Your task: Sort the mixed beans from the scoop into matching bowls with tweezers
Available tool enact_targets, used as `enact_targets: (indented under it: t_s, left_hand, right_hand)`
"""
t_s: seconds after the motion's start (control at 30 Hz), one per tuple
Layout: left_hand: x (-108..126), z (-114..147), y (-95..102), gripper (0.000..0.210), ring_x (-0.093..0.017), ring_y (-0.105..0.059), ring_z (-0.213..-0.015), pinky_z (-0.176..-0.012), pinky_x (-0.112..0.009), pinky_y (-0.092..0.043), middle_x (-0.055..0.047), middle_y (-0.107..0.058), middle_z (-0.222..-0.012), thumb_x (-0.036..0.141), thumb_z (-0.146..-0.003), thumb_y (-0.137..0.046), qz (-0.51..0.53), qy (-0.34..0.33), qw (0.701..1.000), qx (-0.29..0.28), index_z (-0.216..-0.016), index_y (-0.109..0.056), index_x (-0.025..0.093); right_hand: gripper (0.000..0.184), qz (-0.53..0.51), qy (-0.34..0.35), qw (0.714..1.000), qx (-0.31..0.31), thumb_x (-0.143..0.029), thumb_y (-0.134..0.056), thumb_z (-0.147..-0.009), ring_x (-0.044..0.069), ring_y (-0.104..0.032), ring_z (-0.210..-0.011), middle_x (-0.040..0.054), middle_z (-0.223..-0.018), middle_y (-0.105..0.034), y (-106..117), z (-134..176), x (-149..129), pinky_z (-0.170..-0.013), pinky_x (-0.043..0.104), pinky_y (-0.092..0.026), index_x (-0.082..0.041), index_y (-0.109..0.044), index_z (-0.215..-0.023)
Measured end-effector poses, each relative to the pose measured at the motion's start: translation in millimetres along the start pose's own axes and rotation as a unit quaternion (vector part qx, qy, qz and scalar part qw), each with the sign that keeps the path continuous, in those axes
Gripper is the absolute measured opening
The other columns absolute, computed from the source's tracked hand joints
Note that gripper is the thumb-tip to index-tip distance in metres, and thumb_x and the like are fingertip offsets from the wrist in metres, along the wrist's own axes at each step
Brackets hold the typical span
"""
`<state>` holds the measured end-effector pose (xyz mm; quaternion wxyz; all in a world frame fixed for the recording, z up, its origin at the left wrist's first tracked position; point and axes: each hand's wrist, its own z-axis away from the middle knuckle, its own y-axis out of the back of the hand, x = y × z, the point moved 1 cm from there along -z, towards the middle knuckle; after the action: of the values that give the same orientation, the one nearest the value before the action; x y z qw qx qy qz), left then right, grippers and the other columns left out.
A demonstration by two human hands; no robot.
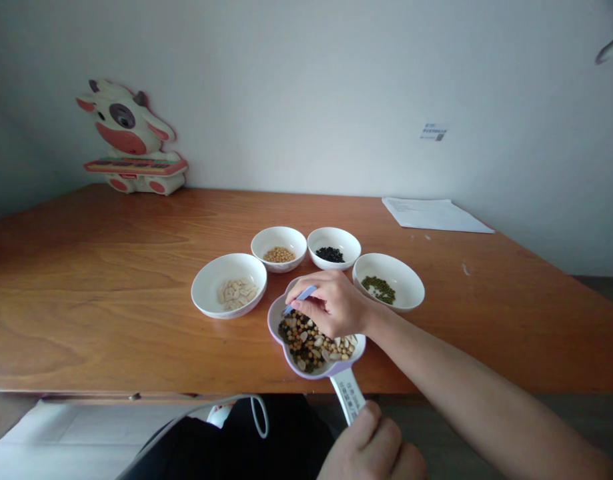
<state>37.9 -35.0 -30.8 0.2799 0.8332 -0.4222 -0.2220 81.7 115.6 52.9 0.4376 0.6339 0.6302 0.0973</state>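
Observation:
My right hand (pixel 331 303) is closed in a pinch on light blue tweezers (pixel 305 293), whose tips point down into a flower-shaped pan. This pan (pixel 275 323) has a lilac rim and holds mixed black, yellow and green beans with pale flat seeds. Below it, my left hand (pixel 373 447) wraps round the white handle (pixel 347 393), which bears printed text. Part of the pan's inside is hidden by my right hand. Whether the tweezers grip a bean cannot be made out.
Around the pan's far side stand white bowls with pale seeds (pixel 201 283), yellow beans (pixel 259 243), black beans (pixel 353 243) and green beans (pixel 411 283). A cow toy keyboard (pixel 136 170) and paper sheets (pixel 431 213) lie farther back. A cable (pixel 259 417) hangs below the table's front edge.

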Motion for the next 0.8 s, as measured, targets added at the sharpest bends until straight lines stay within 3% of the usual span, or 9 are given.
enact_targets:
  t_s: [0.17,0.33,0.57,0.8]
  left_hand:
    - [0.1,0.6,-0.7,0.038,-0.01,-0.038,-0.052,-0.07,-0.032,-0.036,0.005,-0.036,-0.051,0.027,-0.09,-0.058,0.002,0.017,1.0,0.022,-0.057,-0.041,0.02]
    - [-1.0,-3.1,2.6,0.037,-0.01,-0.038,-0.052,-0.07,-0.032,-0.037,0.005,-0.037,-0.051,0.026,-0.091,-0.056,0.006,0.03,0.999,0.039,-0.057,-0.042,0.019]
    - [-1.7,-7.5,4.4,0.036,-0.01,-0.038,-0.051,-0.069,-0.03,-0.039,0.004,-0.037,-0.05,0.019,-0.089,-0.055,0.013,0.066,0.994,0.09,-0.055,-0.042,0.019]
    - [1.4,-1.5,0.0,0.037,-0.01,-0.04,-0.052,-0.07,-0.032,-0.04,0.005,-0.037,-0.051,0.029,-0.089,-0.058,-0.002,0.028,0.999,0.031,-0.057,-0.041,0.019]
  right_hand:
    - [0.017,0.005,-0.016,0.994,0.108,-0.018,-0.052,-0.091,0.016,-0.069,-0.075,0.0071,-0.084,-0.075,6.9,0.0,-2.0,-0.069,0.028,-0.056,-0.015,-0.069,-0.086]
    - [0.019,0.063,-0.11,0.968,0.216,-0.024,-0.052,-0.095,0.015,-0.066,-0.072,0.0065,-0.084,-0.073,6.8,1.6,6.6,-0.063,0.026,-0.054,-0.016,-0.069,-0.095]
    - [0.023,0.081,-0.175,0.954,0.229,-0.028,-0.05,-0.097,0.015,-0.065,-0.069,0.0072,-0.08,-0.071,1.9,0.4,21.2,-0.057,0.023,-0.05,-0.014,-0.068,-0.1]
    - [0.027,0.086,-0.205,0.955,0.197,-0.028,-0.049,-0.098,0.014,-0.063,-0.062,0.0049,-0.069,-0.068,1.9,0.2,23.8,-0.059,0.024,-0.05,-0.012,-0.07,-0.101]
